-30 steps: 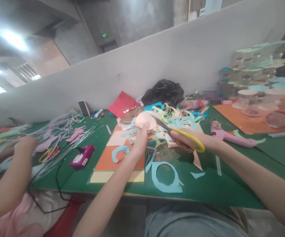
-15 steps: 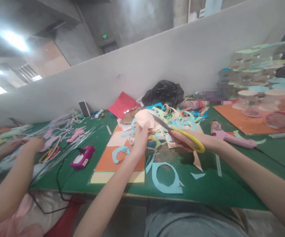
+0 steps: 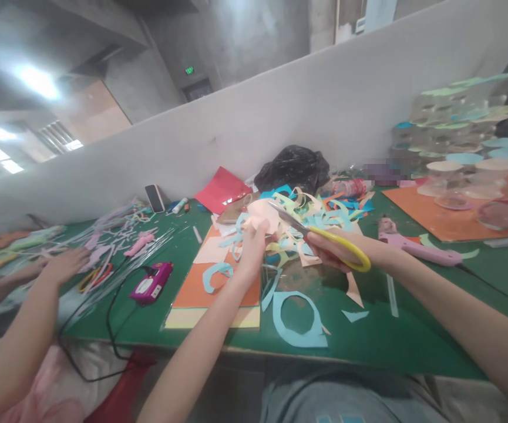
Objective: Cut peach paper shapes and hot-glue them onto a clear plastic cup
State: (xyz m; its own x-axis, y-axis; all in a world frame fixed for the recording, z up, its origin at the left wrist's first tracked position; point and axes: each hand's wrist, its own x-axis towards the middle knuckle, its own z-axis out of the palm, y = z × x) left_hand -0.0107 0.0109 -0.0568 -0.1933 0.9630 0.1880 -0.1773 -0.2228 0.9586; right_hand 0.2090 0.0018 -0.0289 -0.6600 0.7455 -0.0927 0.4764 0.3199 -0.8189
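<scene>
My left hand [image 3: 255,244] pinches a pale peach piece of paper [image 3: 263,212] above a heap of cut scraps. In my right hand [image 3: 327,249] is a pair of scissors with yellow handles [image 3: 350,249], the fingers wrapped through the loops. Its metal blades point left and lie at the right edge of the peach paper. Below my hands, a blue paper ring [image 3: 282,335] rests on the green table [image 3: 236,345]. Blue, green and peach paper strips [image 3: 319,214] are piled behind and around the scissors.
A pink glue gun [image 3: 425,249] lies at right beside an orange sheet [image 3: 416,214] bearing plastic cups. Stacked cups [image 3: 451,111] stand behind. A black plastic bag [image 3: 293,168] sits by the wall. At left are a purple power socket [image 3: 152,283], a phone [image 3: 154,198] and a co-worker's hand [image 3: 71,264].
The peach paper has turned slightly in my left hand, and the scissors stay at its edge. The view has shifted a little. The co-worker's hand has opened out over the left-hand pile.
</scene>
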